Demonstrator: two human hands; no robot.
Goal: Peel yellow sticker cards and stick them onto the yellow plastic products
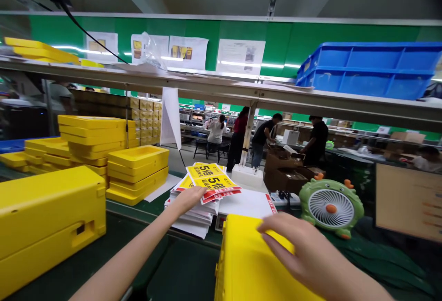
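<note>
My left hand (189, 197) reaches forward to a stack of papers (196, 213) and is closed on a few yellow-and-red printed leaflets (211, 179), lifting them off the top. My right hand (299, 251) lies flat with fingers stretched out on the lid of a yellow plastic case (247, 264) right in front of me. The case stands on the dark green bench.
A second yellow case (48, 218) sits at the left. Stacks of yellow case halves (138, 172) stand behind it. A small green desk fan (330, 206) is at the right. Blue crates (369, 68) rest on the overhead shelf. Several people work in the background.
</note>
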